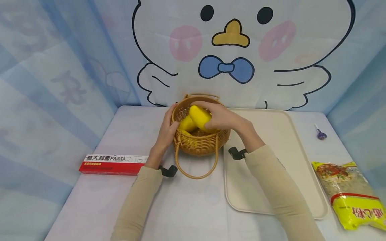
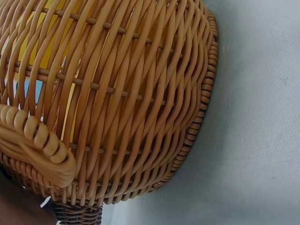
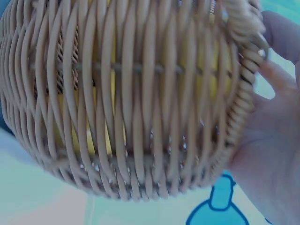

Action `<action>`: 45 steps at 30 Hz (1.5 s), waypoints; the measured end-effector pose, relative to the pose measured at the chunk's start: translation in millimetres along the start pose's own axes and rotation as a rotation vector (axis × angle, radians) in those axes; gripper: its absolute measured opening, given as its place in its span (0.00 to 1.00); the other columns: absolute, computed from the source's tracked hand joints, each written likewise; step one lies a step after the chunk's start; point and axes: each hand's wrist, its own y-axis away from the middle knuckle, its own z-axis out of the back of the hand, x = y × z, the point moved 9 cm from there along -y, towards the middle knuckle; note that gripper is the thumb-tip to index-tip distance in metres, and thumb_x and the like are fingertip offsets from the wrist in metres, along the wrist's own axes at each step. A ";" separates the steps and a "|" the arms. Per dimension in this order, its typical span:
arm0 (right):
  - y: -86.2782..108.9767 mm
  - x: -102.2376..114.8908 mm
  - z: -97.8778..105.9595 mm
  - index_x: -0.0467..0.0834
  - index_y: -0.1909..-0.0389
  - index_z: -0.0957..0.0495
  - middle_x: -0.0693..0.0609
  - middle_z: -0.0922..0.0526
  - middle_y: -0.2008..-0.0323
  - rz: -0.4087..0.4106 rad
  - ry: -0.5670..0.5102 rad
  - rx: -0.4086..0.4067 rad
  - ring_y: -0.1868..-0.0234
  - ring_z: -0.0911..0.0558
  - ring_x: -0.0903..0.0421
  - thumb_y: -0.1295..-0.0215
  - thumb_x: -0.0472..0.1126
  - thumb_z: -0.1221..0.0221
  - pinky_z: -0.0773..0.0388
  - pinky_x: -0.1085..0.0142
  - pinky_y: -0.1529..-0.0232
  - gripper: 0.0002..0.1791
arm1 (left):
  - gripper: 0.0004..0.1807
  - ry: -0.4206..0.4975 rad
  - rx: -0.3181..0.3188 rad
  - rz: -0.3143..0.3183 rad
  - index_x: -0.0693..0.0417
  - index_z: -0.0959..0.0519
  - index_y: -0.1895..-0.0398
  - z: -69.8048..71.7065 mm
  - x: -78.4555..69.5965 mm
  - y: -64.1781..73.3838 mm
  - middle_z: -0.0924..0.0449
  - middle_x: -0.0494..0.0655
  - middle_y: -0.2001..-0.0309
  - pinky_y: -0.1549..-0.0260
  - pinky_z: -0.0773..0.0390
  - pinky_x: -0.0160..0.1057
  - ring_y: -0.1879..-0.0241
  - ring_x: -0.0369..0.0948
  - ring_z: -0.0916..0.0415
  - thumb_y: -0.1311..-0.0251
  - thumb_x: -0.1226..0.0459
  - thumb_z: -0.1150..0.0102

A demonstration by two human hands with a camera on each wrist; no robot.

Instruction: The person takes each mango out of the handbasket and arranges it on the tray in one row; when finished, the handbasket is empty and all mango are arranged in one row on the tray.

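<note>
A round wicker basket (image 1: 197, 147) stands near the table's back edge, its front handle hanging down. My left hand (image 1: 166, 130) grips its left side, thumb at the rim. Inside the basket's mouth, my right hand (image 1: 221, 115) holds a smooth, rounded yellow thing (image 1: 199, 116), shaped like a fruit, between thumb and fingers. Another yellow thing (image 1: 187, 124) lies beneath it in the basket. The left wrist view is filled by the woven wall (image 2: 126, 93). Yellow shows through the weave (image 3: 140, 93) in the right wrist view, with the right hand (image 3: 274, 126) at the rim.
A beige tray (image 1: 271, 187) lies right of the basket, under the right forearm. To the left is a red and white pasta box (image 1: 111, 164). A yellow noodle bag (image 1: 351, 194) and a small purple-wrapped lollipop (image 1: 321, 134) lie at the far right. A printed curtain (image 1: 226, 90) stands behind.
</note>
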 end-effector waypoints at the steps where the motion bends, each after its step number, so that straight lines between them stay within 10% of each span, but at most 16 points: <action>1: 1.8 0.2 2.5 0.61 0.26 0.40 0.56 0.30 0.32 0.005 -0.019 -0.007 0.48 0.28 0.50 0.52 0.34 0.39 0.27 0.56 0.52 0.48 | 0.38 -0.001 -0.001 0.000 0.53 0.49 0.21 0.4 0.2 0.2 0.50 0.52 0.21 0.26 0.46 0.55 0.24 0.51 0.49 0.38 0.69 0.59; 22: 43.0 -3.9 54.0 0.63 0.25 0.43 0.53 0.32 0.31 0.025 -0.186 -0.193 0.34 0.29 0.47 0.45 0.35 0.39 0.26 0.48 0.37 0.47 | 0.37 -0.015 -0.010 0.002 0.53 0.48 0.21 -0.2 1.8 0.8 0.50 0.53 0.21 0.25 0.45 0.53 0.24 0.51 0.48 0.37 0.68 0.60; 45: 77.8 -96.4 67.3 0.58 0.21 0.52 0.41 0.36 0.30 -0.237 -0.238 -0.340 0.40 0.28 0.43 0.39 0.41 0.40 0.24 0.54 0.49 0.47 | 0.38 -0.012 -0.001 -0.016 0.55 0.49 0.21 -0.8 -1.2 -0.5 0.50 0.54 0.21 0.25 0.47 0.54 0.23 0.51 0.49 0.38 0.69 0.60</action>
